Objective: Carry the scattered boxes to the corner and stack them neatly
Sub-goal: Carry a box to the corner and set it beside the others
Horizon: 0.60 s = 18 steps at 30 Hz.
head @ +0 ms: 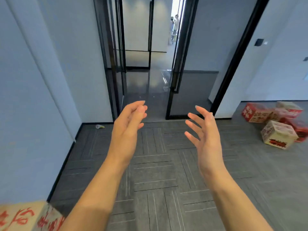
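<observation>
Carpeted floor (155,167), boxes (278,134) heaped right

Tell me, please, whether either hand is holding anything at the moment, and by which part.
Nothing is held. The left hand and the right hand are both open and empty in mid-air; the boxes lie on the floor.

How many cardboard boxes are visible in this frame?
6. The near box sits bottom left. Five lie by the right wall: left red box, front beige box, back pale box, middle pinkish box, right red box. More may be hidden.
</observation>
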Each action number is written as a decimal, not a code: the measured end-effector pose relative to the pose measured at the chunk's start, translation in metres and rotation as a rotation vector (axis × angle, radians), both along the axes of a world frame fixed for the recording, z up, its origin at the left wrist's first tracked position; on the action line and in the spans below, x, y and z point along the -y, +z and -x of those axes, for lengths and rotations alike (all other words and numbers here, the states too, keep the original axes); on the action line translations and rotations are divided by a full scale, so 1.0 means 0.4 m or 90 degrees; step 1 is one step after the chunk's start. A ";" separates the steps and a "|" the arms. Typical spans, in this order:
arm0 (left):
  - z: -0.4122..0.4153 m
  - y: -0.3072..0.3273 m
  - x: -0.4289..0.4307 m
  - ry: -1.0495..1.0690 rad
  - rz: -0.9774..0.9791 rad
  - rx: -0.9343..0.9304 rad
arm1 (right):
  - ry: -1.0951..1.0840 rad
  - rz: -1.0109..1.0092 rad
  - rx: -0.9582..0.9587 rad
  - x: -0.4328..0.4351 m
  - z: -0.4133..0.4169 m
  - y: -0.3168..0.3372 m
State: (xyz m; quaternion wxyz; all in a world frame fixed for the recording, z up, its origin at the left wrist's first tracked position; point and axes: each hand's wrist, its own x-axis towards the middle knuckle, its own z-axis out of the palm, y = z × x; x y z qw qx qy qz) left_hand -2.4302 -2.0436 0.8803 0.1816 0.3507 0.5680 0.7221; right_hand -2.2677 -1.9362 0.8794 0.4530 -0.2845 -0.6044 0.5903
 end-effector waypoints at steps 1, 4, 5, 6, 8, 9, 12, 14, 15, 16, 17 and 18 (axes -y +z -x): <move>-0.040 0.000 -0.058 -0.009 0.001 -0.005 | -0.011 -0.001 -0.003 -0.055 -0.043 0.003; -0.137 0.001 -0.224 -0.041 0.002 -0.001 | -0.052 0.006 -0.014 -0.212 -0.160 0.005; -0.167 0.003 -0.278 -0.055 0.007 -0.003 | -0.070 0.013 -0.018 -0.257 -0.201 0.005; -0.195 0.007 -0.330 -0.066 0.012 -0.005 | -0.088 0.021 -0.023 -0.300 -0.241 0.004; -0.247 0.017 -0.439 -0.091 0.018 -0.019 | -0.129 0.027 -0.032 -0.388 -0.319 0.001; -0.271 0.021 -0.495 -0.103 0.020 -0.030 | -0.156 0.028 -0.033 -0.432 -0.356 -0.001; -0.352 0.023 -0.672 -0.163 0.035 -0.053 | -0.236 0.040 -0.041 -0.557 -0.466 -0.018; -0.404 0.006 -0.787 -0.208 0.044 -0.062 | -0.283 0.050 -0.037 -0.635 -0.531 -0.040; -0.428 -0.007 -0.844 -0.228 0.047 -0.063 | -0.306 0.055 -0.035 -0.675 -0.561 -0.053; -0.451 -0.022 -0.903 -0.248 0.049 -0.061 | -0.328 0.060 -0.031 -0.717 -0.588 -0.065; -0.471 -0.037 -0.963 -0.268 0.050 -0.057 | -0.349 0.064 -0.025 -0.760 -0.613 -0.076; -0.489 -0.052 -1.022 -0.288 0.053 -0.050 | -0.369 0.068 -0.019 -0.804 -0.635 -0.085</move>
